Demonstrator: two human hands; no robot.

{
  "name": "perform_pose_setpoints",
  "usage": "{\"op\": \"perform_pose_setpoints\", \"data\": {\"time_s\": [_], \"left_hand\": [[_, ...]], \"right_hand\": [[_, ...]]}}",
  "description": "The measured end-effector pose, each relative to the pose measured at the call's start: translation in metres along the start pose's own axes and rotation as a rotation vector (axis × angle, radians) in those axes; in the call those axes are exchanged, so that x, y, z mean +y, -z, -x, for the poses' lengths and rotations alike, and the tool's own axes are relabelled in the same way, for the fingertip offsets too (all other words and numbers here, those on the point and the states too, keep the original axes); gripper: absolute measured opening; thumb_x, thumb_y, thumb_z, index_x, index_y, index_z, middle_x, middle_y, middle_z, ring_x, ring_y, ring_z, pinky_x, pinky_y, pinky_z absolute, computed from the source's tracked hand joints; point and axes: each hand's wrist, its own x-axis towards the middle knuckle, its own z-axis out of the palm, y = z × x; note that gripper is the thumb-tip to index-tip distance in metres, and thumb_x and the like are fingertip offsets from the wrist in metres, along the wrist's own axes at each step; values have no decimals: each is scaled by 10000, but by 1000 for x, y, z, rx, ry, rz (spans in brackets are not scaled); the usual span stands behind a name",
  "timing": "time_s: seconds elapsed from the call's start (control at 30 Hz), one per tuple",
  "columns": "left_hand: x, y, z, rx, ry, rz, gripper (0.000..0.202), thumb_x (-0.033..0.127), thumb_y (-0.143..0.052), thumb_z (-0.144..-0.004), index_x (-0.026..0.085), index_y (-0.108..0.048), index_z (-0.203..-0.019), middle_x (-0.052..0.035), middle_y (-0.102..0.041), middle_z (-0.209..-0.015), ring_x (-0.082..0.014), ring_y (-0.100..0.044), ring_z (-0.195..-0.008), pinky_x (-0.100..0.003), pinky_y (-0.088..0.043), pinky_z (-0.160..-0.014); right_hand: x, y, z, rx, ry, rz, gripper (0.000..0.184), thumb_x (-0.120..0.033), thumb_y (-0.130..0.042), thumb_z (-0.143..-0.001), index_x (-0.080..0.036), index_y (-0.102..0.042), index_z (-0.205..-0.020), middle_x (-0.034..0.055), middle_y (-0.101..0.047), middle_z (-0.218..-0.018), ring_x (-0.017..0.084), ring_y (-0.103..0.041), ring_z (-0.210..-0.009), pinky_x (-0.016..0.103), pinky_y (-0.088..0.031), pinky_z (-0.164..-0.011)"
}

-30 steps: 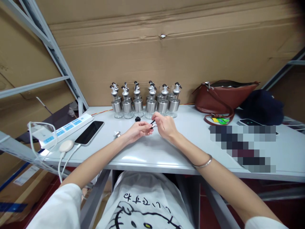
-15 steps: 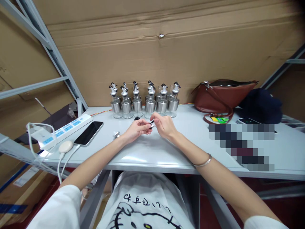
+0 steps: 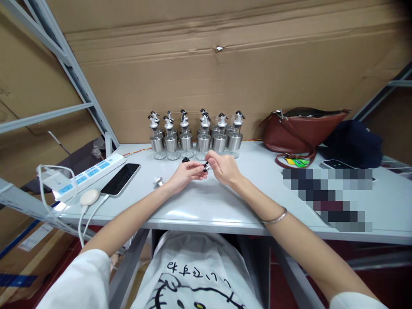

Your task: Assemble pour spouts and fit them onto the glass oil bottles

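Note:
In front of me, above the tabletop, my left hand (image 3: 186, 176) and my right hand (image 3: 224, 168) meet at the fingertips. Both are closed on a small black-and-silver pourer spout (image 3: 206, 166), pinched between them and partly covered by the fingers. Just behind my left hand lies a small black piece (image 3: 186, 160). To the left of that hand a silver-coloured pourer part (image 3: 159, 182) rests on the table. Beyond the hands stand several glass oil bottles (image 3: 204, 143) with steel bands, most topped by silver spouts with black levers.
On the left are a phone (image 3: 121, 179), a white power strip (image 3: 90, 176), and a round white charger (image 3: 89, 198) with cables. A brown handbag (image 3: 289, 131) and a dark cap (image 3: 354, 143) sit on the right. Cardboard (image 3: 161, 86) backs the table.
The fingertips have shifted slightly around the pourer spout, and its black part sits at a slightly different angle. The view has moved a little; everything else stays put.

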Motion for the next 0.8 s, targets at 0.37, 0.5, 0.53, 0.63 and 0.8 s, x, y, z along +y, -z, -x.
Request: {"op": "perform_pose_setpoints", "data": {"time_s": [0.37,0.5,0.53,0.63,0.8], "left_hand": [[-5,2,-1,-21,41,-48,100,199,-637,-861,106,-617,-830,5,-672,-734,-113,-639,-654,-285,-528,-688],[-6,2,-1,-44,56,-84,113,205,-598,-891,102,-615,-847,4,-654,-755,-107,-630,-658,-270,-537,-656],[-7,2,-1,-50,59,-95,124,214,-596,-894,102,-615,-844,5,-647,-749,-106,-626,-652,-268,-538,-649],[-7,4,-2,-45,50,-124,156,238,-594,-898,103,-610,-822,15,-624,-723,-98,-607,-625,-259,-533,-623],[-7,7,-5,22,-28,-161,163,237,-600,-893,106,-596,-795,20,-610,-715,-98,-603,-636,-249,-524,-612]], "right_hand": [[-1,1,-1,-35,19,-64,786,-676,44,-897,-176,-564,-891,2,-534,-527,164,-488,-453,251,-295,-541],[-1,2,0,-85,54,-87,635,-639,-108,-928,-170,-534,-964,-5,-560,-553,160,-512,-478,239,-324,-558],[-2,3,0,-101,64,-88,579,-638,-195,-919,-169,-527,-985,-10,-565,-560,159,-516,-483,236,-330,-559],[-6,2,0,-141,81,-67,504,-610,-482,-821,-169,-512,-1062,-20,-588,-604,154,-513,-477,230,-329,-546],[-10,-1,0,-158,60,16,546,-549,-629,-737,-178,-511,-1120,-9,-618,-620,177,-534,-474,237,-309,-530]]}}
